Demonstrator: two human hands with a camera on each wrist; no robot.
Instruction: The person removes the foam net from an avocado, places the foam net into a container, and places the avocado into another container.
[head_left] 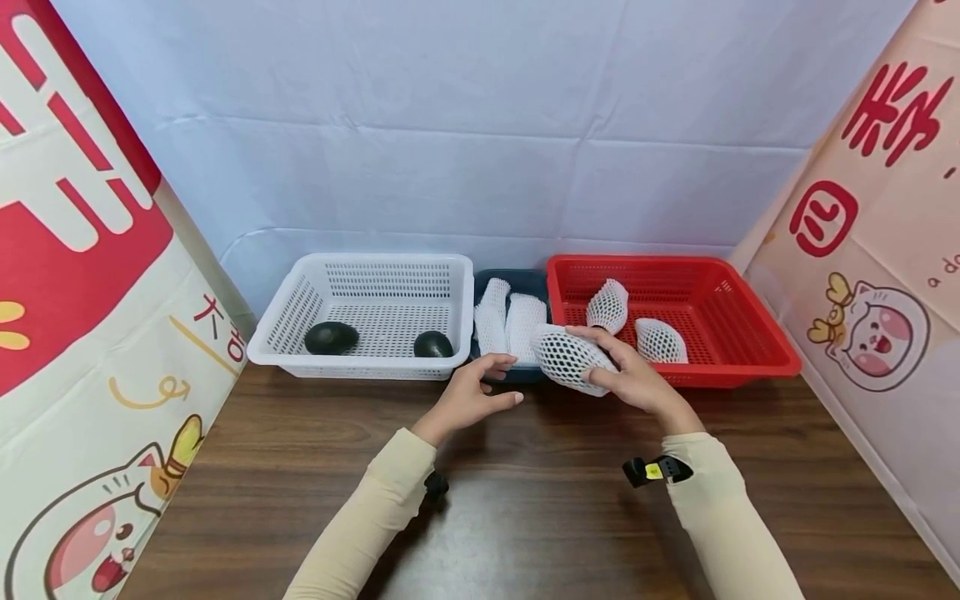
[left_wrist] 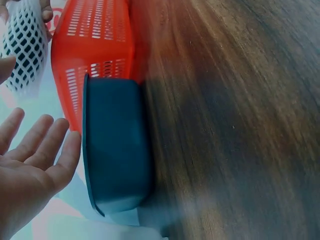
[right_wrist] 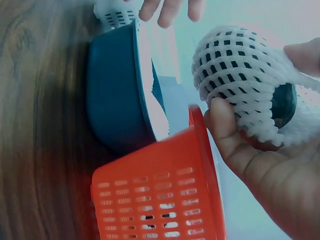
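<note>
My right hand point(head_left: 636, 382) grips an avocado in a white foam net point(head_left: 567, 360), thumb on one side and fingers on the other. Dark green skin shows through the mesh and at an uncovered end in the right wrist view. To the left of it, my left hand point(head_left: 471, 398) is held with fingers spread, touching nothing. Behind both hands, a dark teal bin point(left_wrist: 117, 145) holds white foam nets point(head_left: 525, 325). Two dark avocados without nets, a left one point(head_left: 331, 337) and a right one point(head_left: 432, 344), lie in the white basket point(head_left: 360, 367).
At the right stands a red basket point(head_left: 738, 367) with two netted avocados inside, one at the back point(head_left: 607, 307) and one at the front point(head_left: 661, 342). The containers sit side by side on a wooden table point(head_left: 525, 517), before a pale cloth backdrop point(head_left: 465, 183). Printed cloths flank the sides.
</note>
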